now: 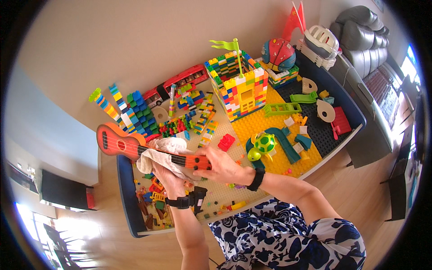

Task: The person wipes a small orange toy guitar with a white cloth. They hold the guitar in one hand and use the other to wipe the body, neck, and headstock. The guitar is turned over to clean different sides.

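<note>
A small orange-red toy guitar [122, 143] is held up over the play table, its body towards the left and its head towards the right. My right hand [221, 165] grips the guitar's head at the tuning pegs. Under the neck, my left hand [170, 180] holds a whitish cloth [158, 161] that wraps partly around the neck and hangs below it. Part of the cloth bunches up behind the neck. My left fingers are mostly hidden by the cloth and the neck. Each wrist wears a black band.
The blue-rimmed table [125, 199] bears a brick tower [245, 98] with a green flag, a toy turtle [265, 143], a teal slide [287, 145] and many loose bricks. At the back are a red toy bus [182, 81] and a ball [279, 54]. A grey sofa [362, 44] stands right.
</note>
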Demonstrator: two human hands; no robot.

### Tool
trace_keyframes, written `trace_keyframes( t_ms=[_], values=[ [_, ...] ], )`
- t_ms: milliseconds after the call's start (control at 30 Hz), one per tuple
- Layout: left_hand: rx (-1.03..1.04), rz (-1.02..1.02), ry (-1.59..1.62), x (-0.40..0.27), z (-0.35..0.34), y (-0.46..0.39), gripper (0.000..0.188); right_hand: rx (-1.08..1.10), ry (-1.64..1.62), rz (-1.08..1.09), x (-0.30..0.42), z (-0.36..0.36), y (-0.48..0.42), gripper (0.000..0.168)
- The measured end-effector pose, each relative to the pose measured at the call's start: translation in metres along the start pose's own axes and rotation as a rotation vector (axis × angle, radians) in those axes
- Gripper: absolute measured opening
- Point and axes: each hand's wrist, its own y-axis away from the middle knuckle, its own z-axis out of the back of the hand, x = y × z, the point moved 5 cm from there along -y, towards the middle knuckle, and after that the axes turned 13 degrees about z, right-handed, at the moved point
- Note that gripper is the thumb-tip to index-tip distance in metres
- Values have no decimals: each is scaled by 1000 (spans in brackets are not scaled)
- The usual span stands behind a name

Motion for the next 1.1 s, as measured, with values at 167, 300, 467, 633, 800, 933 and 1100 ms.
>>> trace_keyframes(
  t_ms=[167, 300, 467, 633, 800, 933, 1100],
  values=[
    [166, -37, -122, 6, 9, -5, 21, 257, -474, -481, -25, -9, 7, 40],
    [154, -21, -304, 13, -29, 17, 31, -7, -743, -439, -31, -8, 7, 33],
    [71, -22, -187, 12, -9, 2, 32, 79, -328, -145, -30, 6, 0, 26],
    [257, 4, 176, -29, 2, -16, 22, 190, -285, -29, -14, 10, -8, 24],
    [39, -292, -62, -70, 15, -15, 28, 266, -246, 20, -14, 15, -10, 25],
    [127, -162, 98, -61, 24, -15, 48, 289, -250, 44, -19, 10, -7, 34],
    [-156, -265, 158, -55, 5, 8, 58, 430, -247, -10, -17, -2, 0, 48]
  ],
)
